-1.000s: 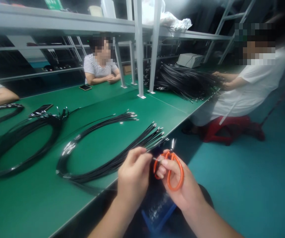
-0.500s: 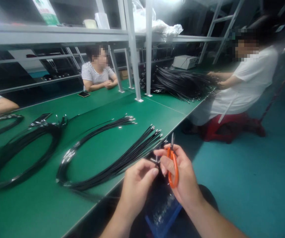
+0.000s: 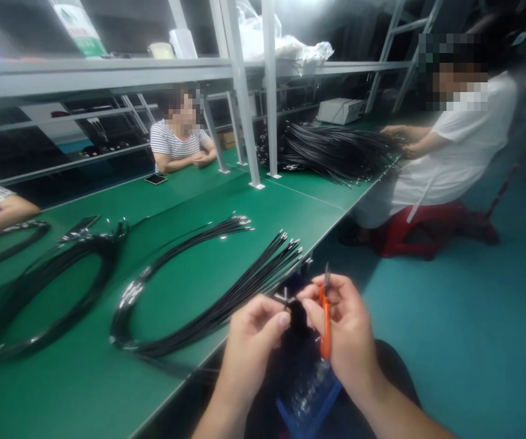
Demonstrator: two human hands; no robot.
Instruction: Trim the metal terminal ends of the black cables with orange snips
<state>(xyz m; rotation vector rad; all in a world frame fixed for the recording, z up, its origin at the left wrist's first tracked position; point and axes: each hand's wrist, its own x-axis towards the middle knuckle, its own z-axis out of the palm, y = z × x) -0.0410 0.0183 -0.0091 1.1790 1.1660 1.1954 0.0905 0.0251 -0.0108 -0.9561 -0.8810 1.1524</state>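
Note:
My left hand (image 3: pixel 253 335) pinches a small dark piece with pale, splayed ends (image 3: pixel 284 297), likely a cable end, though its kind is hard to make out. Close beside it, my right hand (image 3: pixel 349 326) holds orange-handled scissors (image 3: pixel 325 332), their blades pointing up. The thumb and forefinger of that hand come near the small piece; whether they touch it is unclear. Below both hands lies a blue container (image 3: pixel 331 399) with small clear bits in it. To the left, a curved bundle of black cables (image 3: pixel 219 308) with silvery tips rests on the green table (image 3: pixel 175 292).
Another cable coil (image 3: pixel 102 268) lies further left. A big heap of black cables (image 3: pixel 331 149) is at the back right, by a person in white (image 3: pixel 468 140) on a red stool (image 3: pixel 404 235). Grey posts (image 3: pixel 248 122) rise from the table. A person in stripes (image 3: pixel 171 143) sits opposite.
My right hand has shifted slightly right and down, away from the left hand's fingertips. The scissors have turned, so their handles appear narrower. The small pale-ended piece shows more clearly.

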